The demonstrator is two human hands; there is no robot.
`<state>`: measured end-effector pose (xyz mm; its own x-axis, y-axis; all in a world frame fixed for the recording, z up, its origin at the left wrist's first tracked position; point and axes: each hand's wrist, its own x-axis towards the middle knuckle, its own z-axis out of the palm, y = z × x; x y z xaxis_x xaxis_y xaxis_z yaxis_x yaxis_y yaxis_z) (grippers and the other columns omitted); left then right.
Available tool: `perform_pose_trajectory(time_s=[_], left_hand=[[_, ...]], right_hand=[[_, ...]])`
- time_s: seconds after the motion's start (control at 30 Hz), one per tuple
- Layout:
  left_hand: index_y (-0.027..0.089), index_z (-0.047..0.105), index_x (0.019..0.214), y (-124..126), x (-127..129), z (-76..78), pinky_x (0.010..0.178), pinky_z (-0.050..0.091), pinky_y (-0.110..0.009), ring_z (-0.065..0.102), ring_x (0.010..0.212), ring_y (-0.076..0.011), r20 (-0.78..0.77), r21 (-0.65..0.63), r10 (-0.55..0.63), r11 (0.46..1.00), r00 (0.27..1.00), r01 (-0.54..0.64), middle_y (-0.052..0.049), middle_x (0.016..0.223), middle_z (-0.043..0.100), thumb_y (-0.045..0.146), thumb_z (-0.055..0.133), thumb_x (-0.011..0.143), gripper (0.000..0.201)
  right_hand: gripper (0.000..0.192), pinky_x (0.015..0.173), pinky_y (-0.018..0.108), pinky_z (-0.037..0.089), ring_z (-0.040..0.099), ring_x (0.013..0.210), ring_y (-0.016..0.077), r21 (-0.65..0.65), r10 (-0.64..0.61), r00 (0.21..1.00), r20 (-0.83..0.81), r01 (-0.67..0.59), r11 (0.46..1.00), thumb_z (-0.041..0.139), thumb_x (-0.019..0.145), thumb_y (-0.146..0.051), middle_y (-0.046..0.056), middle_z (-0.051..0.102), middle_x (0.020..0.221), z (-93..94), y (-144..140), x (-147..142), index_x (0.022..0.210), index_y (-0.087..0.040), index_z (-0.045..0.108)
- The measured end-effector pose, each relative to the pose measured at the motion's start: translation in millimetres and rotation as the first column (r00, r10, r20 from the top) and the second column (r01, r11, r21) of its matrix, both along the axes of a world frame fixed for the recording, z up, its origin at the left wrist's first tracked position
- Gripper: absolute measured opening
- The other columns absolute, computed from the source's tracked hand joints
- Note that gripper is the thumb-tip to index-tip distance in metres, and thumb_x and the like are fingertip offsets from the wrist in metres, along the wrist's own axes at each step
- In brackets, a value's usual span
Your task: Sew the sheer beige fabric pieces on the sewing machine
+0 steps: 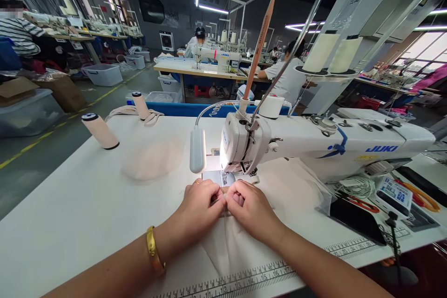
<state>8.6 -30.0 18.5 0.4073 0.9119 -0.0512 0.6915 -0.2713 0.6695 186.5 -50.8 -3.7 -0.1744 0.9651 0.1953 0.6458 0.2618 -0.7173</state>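
My left hand [201, 205] and my right hand [252, 207] meet fingertip to fingertip just in front of the needle area of a white JUKI sewing machine [314, 142]. Both pinch the folded edge of a pale cream fabric piece [228, 242] that lies on the white table [70, 214] and runs back toward me between my wrists. A gold bracelet [153, 249] sits on my left wrist. The machine's small lamp [198, 150] hangs left of the needle [224, 178].
Two cream thread cones [100, 131] [141, 105] and a round pale fabric piece [152, 160] lie at the table's left. Right of the machine are a control box [394, 194], orange-handled scissors [421, 197] and cables. A ruler strip [244, 279] edges the table. Other people work at stations behind.
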Motion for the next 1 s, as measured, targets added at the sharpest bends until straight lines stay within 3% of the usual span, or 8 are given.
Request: perform_pose_trajectory(time_s=[0.1, 0.2, 0.33, 0.4, 0.47, 0.7, 0.9, 1.0], left_hand=[[0.02, 0.05, 0.071, 5, 3, -7.8, 0.082, 0.037, -0.041, 0.053, 0.088, -0.0264, -0.146, 0.144, 0.033, 0.99, 0.989, -0.012, -0.005, 0.084, 0.062, 0.026, 0.051, 0.09, 0.02], [0.02, 0.058, 0.083, 10, 1, -17.6, 0.078, 0.037, -0.039, 0.053, 0.086, -0.025, -0.116, 0.325, 0.033, 0.946, 0.993, 0.006, -0.007, 0.092, 0.064, 0.026, 0.056, 0.091, 0.01], [0.019, 0.061, 0.074, 14, -3, -26.6, 0.074, 0.036, -0.037, 0.05, 0.078, -0.0217, -0.181, 0.58, -0.152, 0.782, 0.972, 0.231, -0.006, 0.085, 0.067, 0.009, 0.046, 0.093, 0.027], [0.019, 0.062, 0.07, 13, -4, -27.5, 0.073, 0.035, -0.037, 0.05, 0.075, -0.0208, -0.245, 0.601, -0.203, 0.735, 0.948, 0.313, -0.005, 0.079, 0.068, 0.005, 0.044, 0.093, 0.032], [0.019, 0.066, 0.073, 12, -5, -27.6, 0.072, 0.036, -0.037, 0.051, 0.075, -0.0208, -0.261, 0.588, -0.22, 0.736, 0.94, 0.336, -0.004, 0.078, 0.07, 0.006, 0.046, 0.095, 0.032], [0.021, 0.071, 0.082, 10, -10, -31.0, 0.075, 0.04, -0.037, 0.055, 0.079, -0.0213, -0.135, 0.62, -0.234, 0.738, 0.963, 0.267, -0.003, 0.089, 0.073, 0.01, 0.047, 0.101, 0.032], [0.021, 0.073, 0.103, 3, -9, -26.4, 0.077, 0.045, -0.039, 0.061, 0.086, -0.0244, -0.177, 0.642, -0.188, 0.722, 0.966, 0.258, -0.005, 0.094, 0.073, 0.015, 0.049, 0.103, 0.025], [0.02, 0.071, 0.11, 1, -9, -26.1, 0.078, 0.047, -0.041, 0.062, 0.09, -0.0261, -0.192, 0.645, -0.175, 0.719, 0.966, 0.258, -0.006, 0.1, 0.074, 0.015, 0.049, 0.102, 0.025]], right_hand=[[0.026, 0.062, 0.029, 0.034, 0.052, 0.067, 0.0173, 0.012, -0.017, 0.99, 0.142, 0.016, 1.0, 0.057, 0.085, -0.011, -0.002, 0.055, 0.067, -4.2, 11, -2, 0.069, -0.023, 0.041], [0.021, 0.064, 0.029, 0.035, 0.056, 0.073, 0.0191, 0.009, -0.042, 0.981, 0.19, 0.041, 0.999, 0.058, 0.085, -0.009, 0.0, 0.06, 0.073, -6.4, 19, -3, 0.074, -0.023, 0.047], [0.014, 0.063, 0.029, 0.036, 0.057, 0.071, 0.0194, 0.0, -0.067, 0.979, 0.194, 0.069, 0.998, 0.059, 0.088, -0.011, 0.0, 0.062, 0.075, -6.0, 21, -1, 0.084, -0.023, 0.054], [0.011, 0.063, 0.029, 0.038, 0.057, 0.072, 0.02, 0.002, -0.046, 0.981, 0.188, 0.047, 0.999, 0.059, 0.092, -0.014, 0.0, 0.062, 0.075, -5.8, 18, 3, 0.088, -0.023, 0.055], [0.009, 0.064, 0.03, 0.04, 0.058, 0.074, 0.0205, 0.025, 0.0, 0.982, 0.188, -0.005, 1.0, 0.058, 0.096, -0.016, 0.001, 0.064, 0.079, -7.0, 14, 8, 0.091, -0.022, 0.055], [0.023, 0.072, 0.032, 0.046, 0.059, 0.083, 0.0211, 0.263, 0.158, 0.952, 0.261, -0.227, 0.938, 0.048, 0.101, -0.008, 0.006, 0.065, 0.1, -16.9, 5, 19, 0.104, -0.022, 0.066], [0.031, 0.064, 0.033, 0.044, 0.057, 0.071, 0.019, 0.302, 0.123, 0.94, 0.317, -0.223, 0.927, 0.047, 0.098, -0.004, 0.006, 0.069, 0.101, -17.3, 10, 20, 0.111, -0.022, 0.069], [0.031, 0.065, 0.033, 0.047, 0.062, 0.077, 0.0212, 0.325, 0.081, 0.939, 0.335, -0.196, 0.925, 0.049, 0.097, -0.005, 0.007, 0.071, 0.105, -20.3, 12, 22, 0.112, -0.022, 0.07]])
